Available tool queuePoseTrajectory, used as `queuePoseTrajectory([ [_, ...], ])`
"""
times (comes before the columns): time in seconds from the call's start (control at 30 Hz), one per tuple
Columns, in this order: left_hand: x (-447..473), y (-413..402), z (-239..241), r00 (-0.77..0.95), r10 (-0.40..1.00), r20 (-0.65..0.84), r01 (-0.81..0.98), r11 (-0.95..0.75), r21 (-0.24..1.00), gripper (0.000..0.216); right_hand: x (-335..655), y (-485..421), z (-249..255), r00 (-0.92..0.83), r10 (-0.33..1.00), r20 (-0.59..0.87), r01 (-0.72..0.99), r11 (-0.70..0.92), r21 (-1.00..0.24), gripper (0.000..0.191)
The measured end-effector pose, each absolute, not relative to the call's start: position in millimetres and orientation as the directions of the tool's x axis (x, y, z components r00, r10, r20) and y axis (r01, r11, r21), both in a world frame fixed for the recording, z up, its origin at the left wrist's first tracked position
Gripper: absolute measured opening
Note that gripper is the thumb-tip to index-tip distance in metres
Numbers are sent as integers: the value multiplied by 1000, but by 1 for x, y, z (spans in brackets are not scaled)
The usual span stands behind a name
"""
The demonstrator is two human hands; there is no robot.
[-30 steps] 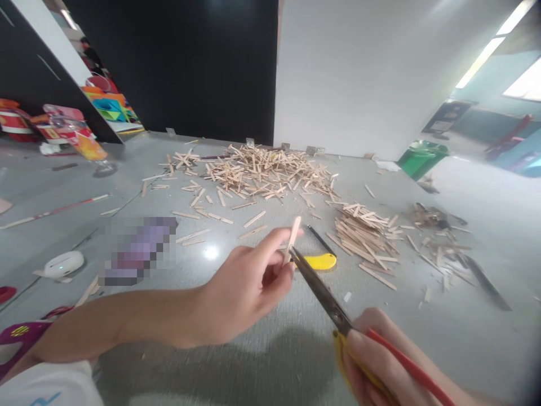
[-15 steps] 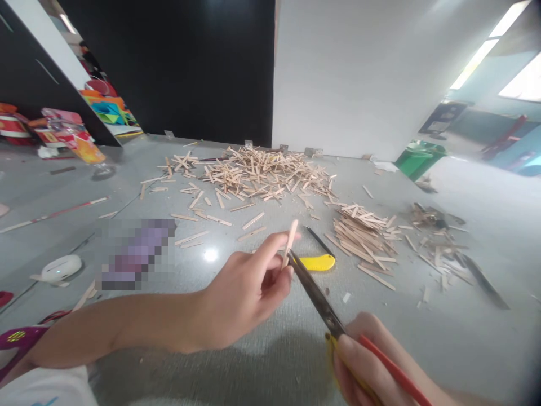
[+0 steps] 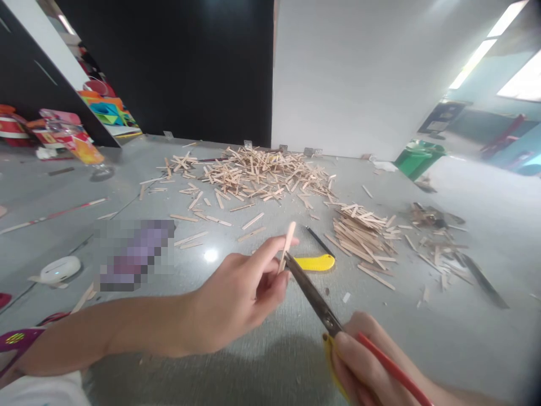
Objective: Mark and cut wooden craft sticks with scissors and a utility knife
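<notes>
Between the thumb and fingers of my left hand point(image 3: 249, 293) a wooden craft stick point(image 3: 289, 239) is pinched, its rounded tip pointing up. My right hand point(image 3: 363, 355) grips a pair of scissors point(image 3: 315, 299) with red and yellow handles. The scissor tips meet the stick just above my left thumb; whether the blades are closed through the wood I cannot tell. Behind the blades, a yellow utility knife point(image 3: 315, 263) lies on the grey surface. A thin black stick-like piece point(image 3: 320, 241) rests beside it.
A large heap of wooden sticks point(image 3: 266, 172) lies against the black and white panels, with a smaller stack point(image 3: 363, 234) to its right. A knife blade point(image 3: 484, 282) lies far right. At left are a white rounded case point(image 3: 61, 269) and a pixelated purple object point(image 3: 137, 254).
Both hands have shifted very slightly left, together with the stick and scissors. The scissor tips stay at the stick. Nothing else has visibly moved.
</notes>
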State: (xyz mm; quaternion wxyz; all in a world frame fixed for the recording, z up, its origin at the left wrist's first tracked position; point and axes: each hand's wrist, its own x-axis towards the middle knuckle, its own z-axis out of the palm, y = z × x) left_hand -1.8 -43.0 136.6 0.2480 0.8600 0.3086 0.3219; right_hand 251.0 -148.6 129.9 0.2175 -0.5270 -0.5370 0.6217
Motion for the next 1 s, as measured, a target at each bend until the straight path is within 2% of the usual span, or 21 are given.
queuePoseTrajectory([
  [0.27, -2, -39, 142, 610, 728, 314, 401, -625, 670, 21, 253, -141, 126, -383, 800, -462, 328, -350, -877, 79],
  [0.43, -2, -37, 141, 618, 748, 243, 427, -578, 696, 20, 257, -138, 123, -415, 793, -445, 280, -354, -892, 79],
  [0.6, -4, -36, 141, 599, 761, 249, 454, -579, 677, 21, 258, -135, 125, -450, 762, -466, 288, -370, -883, 81],
  [0.7, -8, -30, 153, 643, 755, 129, 385, -464, 798, 27, 258, -134, 127, -457, 767, -450, 271, -361, -892, 82],
  [0.77, -10, -21, 164, 715, 699, -1, 261, -265, 928, 26, 258, -134, 128, -441, 777, -450, 301, -344, -889, 82],
  [0.83, -12, -12, 172, 736, 676, -40, 172, -130, 976, 35, 257, -133, 128, -417, 790, -450, 376, -300, -876, 81],
  [0.9, -13, -4, 174, 713, 700, -43, 170, -114, 979, 44, 255, -132, 128, -406, 798, -446, 455, -247, -856, 80],
  [1.0, -10, 1, 170, 675, 735, -57, 255, -160, 954, 35, 251, -130, 131, -398, 805, -440, 511, -204, -835, 79],
])
